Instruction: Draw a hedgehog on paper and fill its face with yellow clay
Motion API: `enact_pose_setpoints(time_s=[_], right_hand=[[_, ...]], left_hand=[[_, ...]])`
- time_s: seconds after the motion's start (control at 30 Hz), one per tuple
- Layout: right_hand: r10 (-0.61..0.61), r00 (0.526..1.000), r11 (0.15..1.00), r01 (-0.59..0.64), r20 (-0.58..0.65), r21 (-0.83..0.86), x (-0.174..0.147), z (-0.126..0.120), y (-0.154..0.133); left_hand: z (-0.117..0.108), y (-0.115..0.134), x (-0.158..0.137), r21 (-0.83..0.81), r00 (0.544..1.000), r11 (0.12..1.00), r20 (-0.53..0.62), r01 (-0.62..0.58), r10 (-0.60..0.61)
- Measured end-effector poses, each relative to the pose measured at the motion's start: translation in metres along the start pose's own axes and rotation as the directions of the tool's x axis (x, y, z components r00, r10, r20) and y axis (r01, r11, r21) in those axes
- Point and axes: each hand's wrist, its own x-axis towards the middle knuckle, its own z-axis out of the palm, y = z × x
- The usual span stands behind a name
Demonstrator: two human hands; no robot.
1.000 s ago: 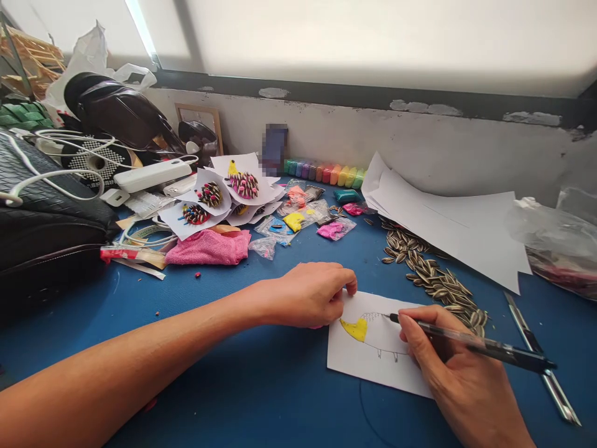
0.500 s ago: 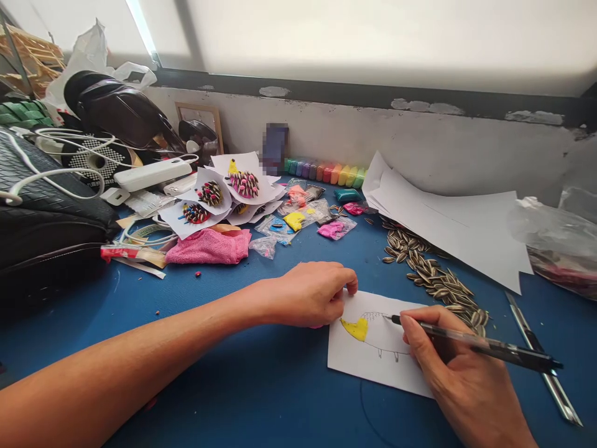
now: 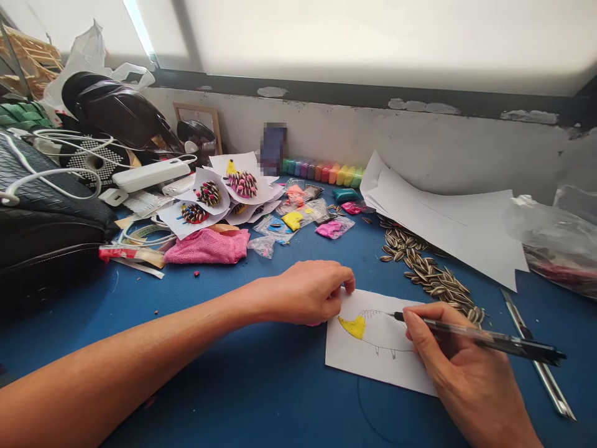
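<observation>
A small white drawing paper [image 3: 345, 354] lies on the blue table. It bears the outline of an animal with a yellow clay head [image 3: 353, 326], short legs and small scale-like strokes along its back. My right hand [image 3: 459, 358] is closed round a black pen [image 3: 485, 338], whose tip rests at the back line. At the paper's upper left edge, my left hand [image 3: 312, 291] has its fingers curled and holds the sheet; a bit of pink shows beneath it. Striped sunflower seeds [image 3: 438, 283] lie in a pile beyond my right hand.
A utility knife [image 3: 536, 351] lies at the right. Larger white sheets [image 3: 433, 211] sit behind the seeds. Bags of coloured clay [image 3: 298, 218], finished seed-covered animal pictures [image 3: 240, 180] and a pink cloth [image 3: 208, 246] stand farther back. Black bag [image 3: 46, 230] and cables crowd the left.
The pen tip has shifted slightly right along the animal's back, and its rear end has tilted a little. My left hand stays at the paper's edge. The whole view has drifted slightly.
</observation>
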Motion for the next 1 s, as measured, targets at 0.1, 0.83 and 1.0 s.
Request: enact_pose_setpoints(time_s=[0.1, 0.83, 1.0], right_hand=[[-0.044, 0.999, 0.999, 0.044, 0.001, 0.007, 0.0, 0.001, -0.002], [-0.122, 0.993, 0.993, 0.122, 0.007, 0.0, -0.001, 0.004, 0.003], [-0.103, 0.995, 0.995, 0.103, 0.0, -0.012, -0.002, 0.006, 0.01]], left_hand=[[0.001, -0.001, 0.0, 0.0, 1.0, 1.0, -0.004, 0.003, -0.003], [0.0, 0.0, -0.001, 0.0, 1.0, 1.0, 0.003, 0.004, -0.004], [-0.001, 0.001, -0.001, -0.012, 1.0, 1.0, 0.008, 0.019, -0.019]])
